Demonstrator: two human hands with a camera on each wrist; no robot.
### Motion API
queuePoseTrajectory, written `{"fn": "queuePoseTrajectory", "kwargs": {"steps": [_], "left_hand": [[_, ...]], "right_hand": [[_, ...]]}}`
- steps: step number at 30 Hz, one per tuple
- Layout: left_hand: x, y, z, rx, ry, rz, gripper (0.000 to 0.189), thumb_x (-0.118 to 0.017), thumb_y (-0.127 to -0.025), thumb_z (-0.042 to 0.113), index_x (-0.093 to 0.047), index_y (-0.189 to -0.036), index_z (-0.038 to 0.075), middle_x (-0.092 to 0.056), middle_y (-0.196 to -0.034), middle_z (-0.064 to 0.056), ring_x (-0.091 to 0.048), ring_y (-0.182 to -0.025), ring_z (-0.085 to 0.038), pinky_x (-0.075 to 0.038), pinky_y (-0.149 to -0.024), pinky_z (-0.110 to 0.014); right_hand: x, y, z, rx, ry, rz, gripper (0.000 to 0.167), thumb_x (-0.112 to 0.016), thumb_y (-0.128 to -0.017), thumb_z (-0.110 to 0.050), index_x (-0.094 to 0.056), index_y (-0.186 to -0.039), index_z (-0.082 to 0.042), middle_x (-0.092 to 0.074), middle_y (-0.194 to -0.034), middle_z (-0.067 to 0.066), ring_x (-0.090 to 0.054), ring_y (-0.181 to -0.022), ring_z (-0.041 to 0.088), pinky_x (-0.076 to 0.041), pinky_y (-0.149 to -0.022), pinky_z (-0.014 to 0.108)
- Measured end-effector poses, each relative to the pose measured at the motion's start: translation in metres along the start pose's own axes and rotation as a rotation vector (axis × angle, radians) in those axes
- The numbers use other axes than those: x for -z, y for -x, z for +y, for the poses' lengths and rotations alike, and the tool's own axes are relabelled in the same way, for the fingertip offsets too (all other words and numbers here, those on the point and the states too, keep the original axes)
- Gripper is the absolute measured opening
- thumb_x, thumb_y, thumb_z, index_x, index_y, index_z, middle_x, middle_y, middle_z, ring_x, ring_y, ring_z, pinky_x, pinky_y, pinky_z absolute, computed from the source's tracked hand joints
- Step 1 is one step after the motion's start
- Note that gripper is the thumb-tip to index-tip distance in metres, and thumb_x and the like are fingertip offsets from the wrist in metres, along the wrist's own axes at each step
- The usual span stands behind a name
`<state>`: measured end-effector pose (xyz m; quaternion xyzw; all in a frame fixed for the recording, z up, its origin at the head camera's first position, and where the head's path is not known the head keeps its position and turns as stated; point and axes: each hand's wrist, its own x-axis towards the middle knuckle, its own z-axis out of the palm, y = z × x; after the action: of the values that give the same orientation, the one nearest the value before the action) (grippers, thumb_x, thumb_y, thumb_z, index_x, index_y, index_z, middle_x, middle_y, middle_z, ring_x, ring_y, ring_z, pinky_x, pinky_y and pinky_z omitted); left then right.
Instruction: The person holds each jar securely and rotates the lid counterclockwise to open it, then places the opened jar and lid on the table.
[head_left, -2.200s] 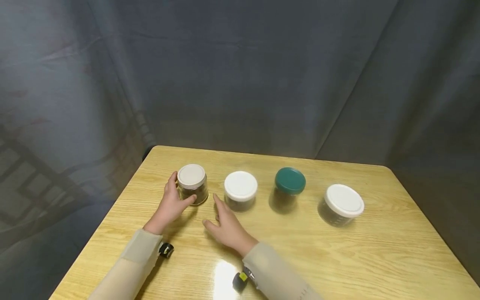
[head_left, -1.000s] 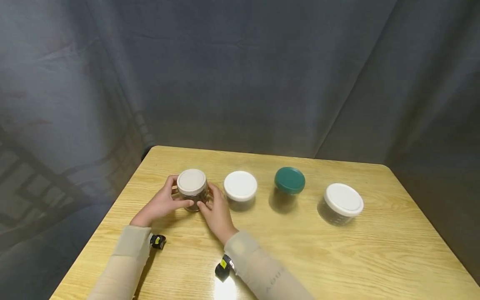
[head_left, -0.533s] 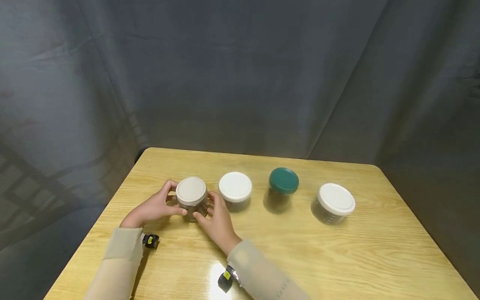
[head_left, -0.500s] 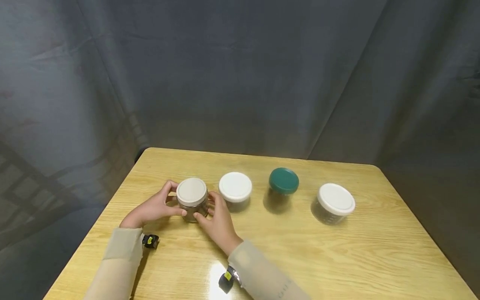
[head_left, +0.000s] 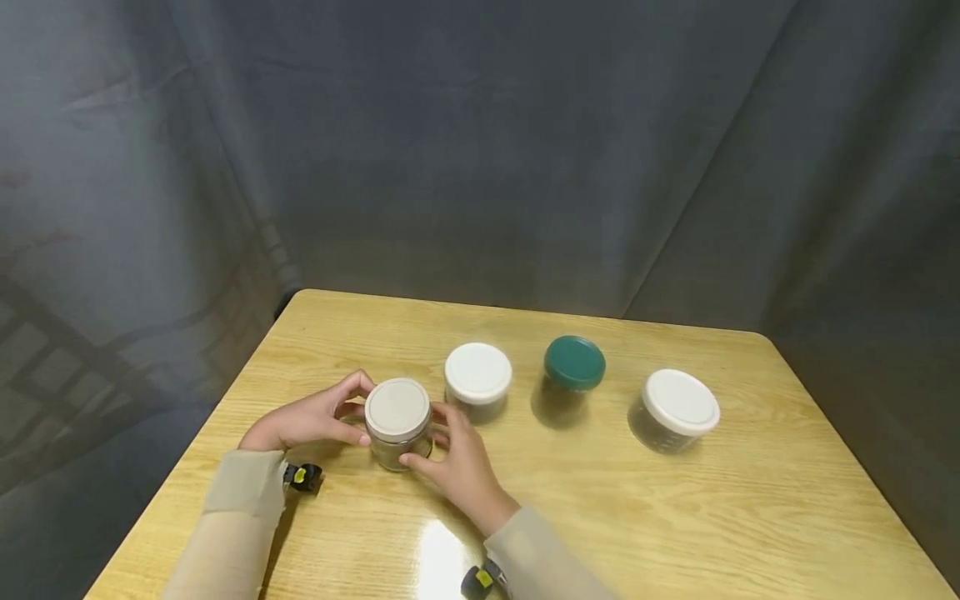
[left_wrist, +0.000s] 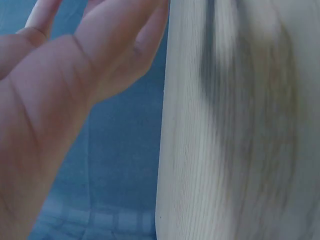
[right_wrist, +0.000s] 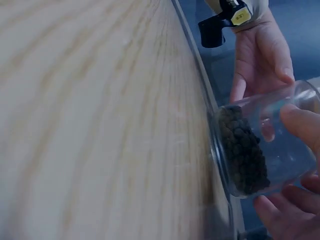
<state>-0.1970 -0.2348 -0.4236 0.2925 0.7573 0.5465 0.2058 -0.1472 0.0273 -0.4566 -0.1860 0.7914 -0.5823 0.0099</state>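
Note:
A clear jar (head_left: 401, 450) with a beige lid (head_left: 397, 408) stands upright between both hands. In the right wrist view, small dark pebble-like pieces (right_wrist: 241, 150) fill its lower part. My right hand (head_left: 468, 475) grips the jar from the right, thumb in front and fingers round its side. On the other side my left hand (head_left: 315, 417) holds it between thumb and curved fingers, thumb tip right at the glass. The left wrist view shows only part of the left hand (left_wrist: 65, 85), with the jar out of frame.
To the right, in a row on the wooden table (head_left: 637, 517), stand a white-lidded container (head_left: 477, 372), a green-lidded container (head_left: 574, 363) and another white-lidded container (head_left: 681, 402). Behind the table hangs a grey curtain (head_left: 480, 167).
My right hand has come over to the jar and taken hold of it beside the left hand. The jar has moved nearer to me and slightly right; the other containers stay put.

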Motion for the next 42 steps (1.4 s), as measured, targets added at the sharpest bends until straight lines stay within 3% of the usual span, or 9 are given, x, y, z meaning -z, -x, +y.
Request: {"fn": "queuePoseTrajectory", "kwargs": {"steps": [6,15,20,25,33,42], "left_hand": [[-0.002,-0.003,0.002,-0.034,0.028,-0.048,0.046,-0.079,-0.087,0.006,-0.046,-0.12,0.006,-0.051,-0.129,-0.015,-0.045,-0.13,-0.032,-0.033,-0.11,-0.059],[-0.008,-0.012,0.004,-0.019,0.03,-0.105,0.047,-0.078,-0.089,0.007,-0.044,-0.121,0.004,-0.051,-0.129,-0.014,-0.05,-0.127,-0.039,-0.041,-0.107,-0.055],[-0.01,-0.014,0.01,-0.034,0.059,-0.112,0.062,-0.077,-0.09,0.008,-0.04,-0.139,0.002,-0.044,-0.141,-0.019,-0.049,-0.13,-0.035,-0.043,-0.108,-0.049],[-0.013,-0.014,0.016,-0.082,0.156,-0.14,0.083,-0.075,-0.092,0.009,-0.025,-0.159,0.004,-0.023,-0.161,-0.026,-0.04,-0.141,-0.024,-0.043,-0.112,-0.037],[-0.013,-0.015,0.021,-0.114,0.075,-0.109,0.069,-0.07,-0.096,0.01,-0.035,-0.155,0.004,-0.044,-0.152,-0.016,-0.047,-0.136,-0.018,-0.033,-0.111,-0.058],[-0.015,-0.015,0.021,-0.111,0.048,-0.076,0.06,-0.072,-0.093,0.007,-0.044,-0.146,0.007,-0.05,-0.144,-0.014,-0.051,-0.13,-0.023,-0.037,-0.107,-0.061]], "right_hand": [[0.009,0.004,0.002,-0.01,-0.083,-0.065,0.081,-0.088,-0.077,-0.013,-0.044,-0.145,-0.003,-0.053,-0.146,0.019,-0.053,-0.133,0.032,-0.049,-0.104,0.027],[0.028,0.002,0.011,-0.012,-0.074,-0.124,0.085,-0.091,-0.072,-0.013,-0.05,-0.145,0.001,-0.056,-0.141,0.024,-0.061,-0.124,0.036,-0.054,-0.097,0.028],[0.034,0.001,0.014,-0.019,-0.074,-0.15,0.084,-0.091,-0.072,-0.012,-0.05,-0.145,0.001,-0.056,-0.141,0.024,-0.061,-0.123,0.036,-0.054,-0.097,0.029],[0.035,0.001,0.014,-0.013,-0.086,-0.158,0.084,-0.09,-0.072,-0.011,-0.05,-0.145,0.001,-0.056,-0.142,0.024,-0.063,-0.121,0.036,-0.054,-0.096,0.028],[0.036,-0.001,0.015,-0.021,-0.078,-0.169,0.083,-0.09,-0.073,-0.011,-0.05,-0.144,0.003,-0.055,-0.142,0.024,-0.064,-0.119,0.036,-0.054,-0.095,0.027],[0.036,-0.001,0.019,-0.025,-0.094,-0.173,0.081,-0.09,-0.073,-0.011,-0.052,-0.143,0.001,-0.056,-0.142,0.022,-0.063,-0.12,0.036,-0.054,-0.095,0.027]]}}
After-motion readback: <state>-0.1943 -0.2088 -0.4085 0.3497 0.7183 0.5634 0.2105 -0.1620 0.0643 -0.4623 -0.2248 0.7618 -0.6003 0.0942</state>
